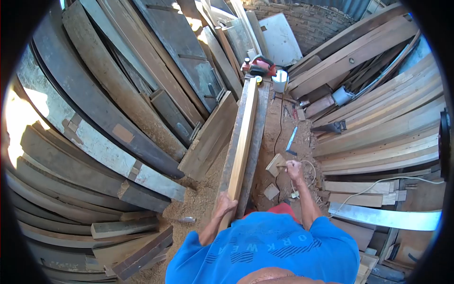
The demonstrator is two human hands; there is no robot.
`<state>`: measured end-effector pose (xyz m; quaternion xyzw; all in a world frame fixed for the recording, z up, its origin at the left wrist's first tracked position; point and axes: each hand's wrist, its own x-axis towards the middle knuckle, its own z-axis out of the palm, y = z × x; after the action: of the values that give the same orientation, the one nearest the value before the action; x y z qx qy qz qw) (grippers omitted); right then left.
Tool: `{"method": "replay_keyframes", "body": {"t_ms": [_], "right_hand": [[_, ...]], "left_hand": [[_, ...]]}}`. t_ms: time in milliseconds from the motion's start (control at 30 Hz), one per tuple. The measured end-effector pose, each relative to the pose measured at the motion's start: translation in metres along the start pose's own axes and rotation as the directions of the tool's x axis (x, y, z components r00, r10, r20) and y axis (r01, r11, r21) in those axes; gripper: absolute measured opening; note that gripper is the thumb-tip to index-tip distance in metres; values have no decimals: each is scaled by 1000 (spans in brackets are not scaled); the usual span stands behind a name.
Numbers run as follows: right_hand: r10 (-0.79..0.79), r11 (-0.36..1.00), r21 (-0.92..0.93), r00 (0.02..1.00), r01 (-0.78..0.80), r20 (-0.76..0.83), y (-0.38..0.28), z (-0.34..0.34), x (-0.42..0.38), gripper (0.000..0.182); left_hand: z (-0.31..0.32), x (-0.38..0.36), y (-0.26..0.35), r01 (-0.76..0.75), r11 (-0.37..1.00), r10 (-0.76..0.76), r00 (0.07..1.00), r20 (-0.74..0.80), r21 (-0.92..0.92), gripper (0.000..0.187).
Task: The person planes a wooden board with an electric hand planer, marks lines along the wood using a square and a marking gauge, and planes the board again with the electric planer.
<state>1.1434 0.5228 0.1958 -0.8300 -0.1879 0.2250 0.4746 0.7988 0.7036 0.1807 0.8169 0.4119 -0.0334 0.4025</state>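
My left hand is closed on the near part of a long, pale planed beam, which lies lengthwise on a rough plank bench. Out to the right of the bench, my right hand is a fist around the handle of what looks like a wooden mallet. Its blocky light wooden mallet head points left, above the dusty ground. A small square wood offcut lies just below it. Past the mallet, a try square with a bluish blade rests on the ground.
At the bench's far end sit a red electric planer and a small yellow-black tape measure. A white bucket stands beside them. A handsaw lies at right. Boards lean along both sides; sawdust covers the ground at left.
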Motion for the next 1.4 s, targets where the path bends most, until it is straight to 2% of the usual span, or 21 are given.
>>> {"method": "replay_keyframes", "body": {"t_ms": [100,167,267,300,400,433,533,600,633,667,733,800,833,867,933,1000,1067,1133,1167,1267,1400], "right_hand": [[25,999,45,1000,-25,4,-18,0,-4,31],[57,995,85,998,-60,39,-19,3,-2,33],[-80,996,-45,996,82,45,-6,5,13,32],[-139,989,-35,989,141,54,-4,4,17,33],[-132,991,-3,986,133,105,-20,-8,22,34],[-84,996,-8,992,85,93,-30,-13,19,33],[-336,908,-234,937,349,96,-24,-29,33,32],[-600,732,-359,797,579,61,-15,-42,43,31],[-590,765,-297,807,572,34,-19,-50,44,34],[-460,875,-175,888,451,-10,-21,-60,36,35],[-172,980,89,984,176,-48,-62,-86,17,38],[-184,948,252,981,192,-54,-61,-106,18,40],[-188,922,331,980,198,-62,-59,-118,17,42],[-142,889,435,989,145,-40,-60,-129,15,42],[-70,779,625,997,48,11,-71,-150,12,43],[-42,740,673,997,-9,59,-78,-172,9,45],[-27,682,728,992,-73,125,-75,-191,12,45],[-55,674,736,989,-66,140,-73,-209,16,47],[-65,661,747,987,-69,148,-71,-215,20,49],[-100,614,782,972,-109,214,-71,-231,31,50],[-186,551,820,935,-156,303,-82,-233,65,50]], "left_hand": [[0,-20,35,158,983,-159,987,-3,-95,61],[-2,-31,37,195,980,-194,981,12,-48,62],[5,-54,15,203,979,-204,979,-29,-39,63],[8,-65,7,203,978,-206,977,-60,-50,63],[-2,-86,12,245,969,-248,966,-77,-46,63],[3,-85,4,251,968,-252,965,-70,-22,64],[17,-91,-8,227,974,-222,967,-127,28,71],[17,-92,-6,251,961,-244,967,-71,112,80],[12,-88,6,272,949,-266,962,-56,159,81],[8,-80,16,290,935,-286,957,-48,204,83],[8,-57,15,186,979,-177,979,-104,86,88],[-2,-33,37,153,984,-167,973,-160,-91,93],[-4,-17,39,179,980,-191,965,-180,-83,93],[-6,1,39,203,976,-214,956,-202,-74,92],[-8,32,50,193,966,-230,945,-232,-170,88],[-13,54,67,221,968,-243,945,-219,-121,85],[-5,77,67,219,975,-222,937,-270,-42,84],[-3,91,82,265,964,-258,922,-289,-18,83],[-5,95,91,322,945,-288,908,-306,66,81],[-2,108,111,376,913,-288,868,-406,156,80],[-5,132,130,414,910,-376,852,-363,29,75]]}}
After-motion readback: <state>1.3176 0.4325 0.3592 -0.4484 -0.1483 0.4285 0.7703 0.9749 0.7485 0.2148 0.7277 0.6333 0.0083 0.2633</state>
